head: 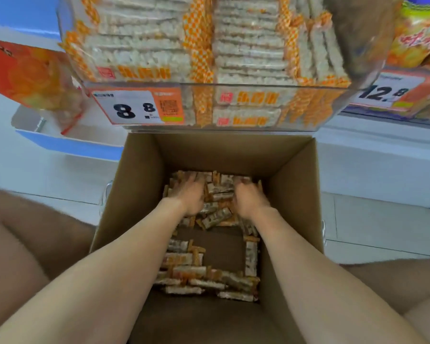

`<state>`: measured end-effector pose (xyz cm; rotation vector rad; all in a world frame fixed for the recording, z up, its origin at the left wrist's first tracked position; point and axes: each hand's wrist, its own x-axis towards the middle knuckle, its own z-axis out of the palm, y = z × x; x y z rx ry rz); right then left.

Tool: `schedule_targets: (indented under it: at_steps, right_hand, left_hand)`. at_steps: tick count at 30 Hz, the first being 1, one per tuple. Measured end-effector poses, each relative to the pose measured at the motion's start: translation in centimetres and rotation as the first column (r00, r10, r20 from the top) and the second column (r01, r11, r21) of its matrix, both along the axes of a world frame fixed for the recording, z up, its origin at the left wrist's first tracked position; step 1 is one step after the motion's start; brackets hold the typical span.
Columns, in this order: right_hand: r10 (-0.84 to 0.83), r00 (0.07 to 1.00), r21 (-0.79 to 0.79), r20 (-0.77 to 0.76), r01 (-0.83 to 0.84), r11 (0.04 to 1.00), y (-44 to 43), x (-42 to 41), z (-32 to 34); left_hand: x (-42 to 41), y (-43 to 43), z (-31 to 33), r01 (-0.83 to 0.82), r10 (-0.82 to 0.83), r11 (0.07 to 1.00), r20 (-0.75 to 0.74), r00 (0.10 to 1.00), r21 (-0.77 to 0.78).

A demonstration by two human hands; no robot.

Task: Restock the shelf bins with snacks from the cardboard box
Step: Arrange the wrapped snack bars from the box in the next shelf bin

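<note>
An open cardboard box (144, 184) stands on the floor below the shelf. Its bottom is partly covered with loose snack bars (184, 271) in clear and orange wrappers, with bare cardboard showing in the middle. Both my arms reach deep into it. My left hand (193, 194) lies on the far pile of bars with its fingers stretched forward. To its right, my right hand (248, 199) curls its fingers into the same pile. Above the box, a clear shelf bin (233, 88) holds tight rows of the same bars.
A price tag reading 8.8 (134, 108) is fixed to the bin's front. A neighbouring bin with a 12.8 tag (382, 91) stands to the right, and orange snack bags (32, 73) lie on a blue-edged shelf (67, 142) to the left. My knees flank the box.
</note>
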<state>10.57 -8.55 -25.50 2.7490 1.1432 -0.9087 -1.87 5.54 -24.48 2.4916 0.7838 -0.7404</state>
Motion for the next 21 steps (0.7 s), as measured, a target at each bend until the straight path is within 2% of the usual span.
schedule_targets:
  at_steps: [7,10,13,15,17,19,21]
  right_hand:
    - [0.136,0.987,-0.088,0.080,-0.129,0.988,1.8,0.4,-4.8]
    - [0.085,0.993,-0.080,0.080,-0.079,0.994,1.6,-0.5,-4.8]
    - [-0.117,0.993,0.058,0.005,0.116,0.992,0.8,-1.1,-5.0]
    - [-0.318,0.936,0.168,-0.152,0.342,0.925,0.4,-1.2,-4.9]
    - [-0.424,0.862,0.230,-0.278,0.488,0.842,0.2,-1.1,-4.8]
    - [-0.438,0.826,0.266,-0.355,0.538,0.800,0.1,-1.2,-4.1]
    - [-0.464,0.753,0.321,-0.466,0.633,0.705,-0.1,-1.4,-3.0]
  left_hand:
    - [0.5,3.0,-6.1,-0.079,0.081,0.996,0.034,0.996,-0.051]
    - [0.2,3.0,-7.0,-0.075,0.077,0.997,0.110,0.991,-0.024]
    - [0.2,2.9,-7.6,-0.071,0.066,0.997,0.113,0.991,0.044]
    - [0.2,2.4,-6.9,-0.049,0.044,0.996,0.080,0.996,0.069]
    - [0.1,1.8,-6.0,-0.081,0.080,0.997,0.065,0.995,0.014]
    - [-0.1,1.2,-4.9,-0.212,0.223,0.973,0.135,0.965,-0.091]
    - [-0.2,0.8,-4.3,-0.432,0.496,0.856,0.211,0.842,-0.285]
